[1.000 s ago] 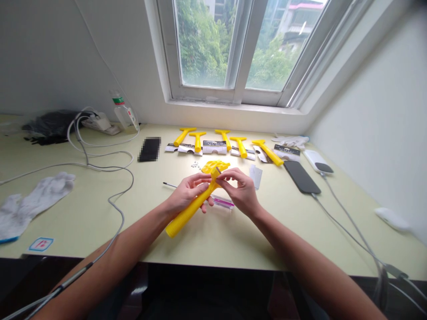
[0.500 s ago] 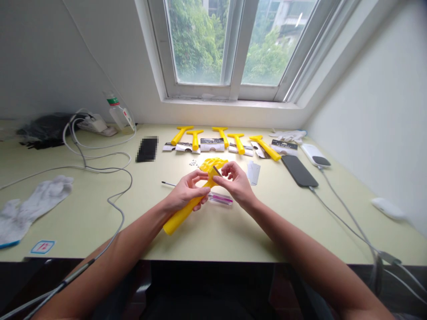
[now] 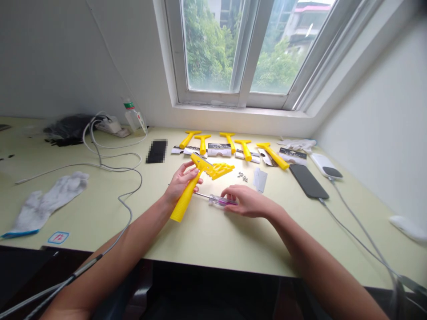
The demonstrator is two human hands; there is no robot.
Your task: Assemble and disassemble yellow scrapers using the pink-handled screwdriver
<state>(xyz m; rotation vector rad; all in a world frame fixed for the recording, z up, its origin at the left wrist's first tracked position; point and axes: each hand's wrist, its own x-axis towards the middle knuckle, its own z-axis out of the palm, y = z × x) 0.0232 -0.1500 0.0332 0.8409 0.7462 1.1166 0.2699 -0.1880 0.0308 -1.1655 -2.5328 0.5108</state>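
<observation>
In the head view, my left hand is closed around a yellow scraper, its wide head raised and its ribbed handle slanting down toward me. A thin strip shows along the head's edge. My right hand has its fingers around the clear handle of a screwdriver with a pink-purple core, which lies low at the table. The screwdriver's shaft points left, and its tip is hidden behind my left hand. Yellow plastic pieces lie behind the scraper head. Small screws and flat metal plates are beyond my right hand.
Several yellow scrapers rest on card packaging along the back. A phone with a cable and a white device are at right. Cables, a bottle and a white glove occupy the left.
My right hand has left the scraper head and come down onto the screwdriver. My left hand has tilted the scraper's head up and leftward. The camera view has shifted slightly.
</observation>
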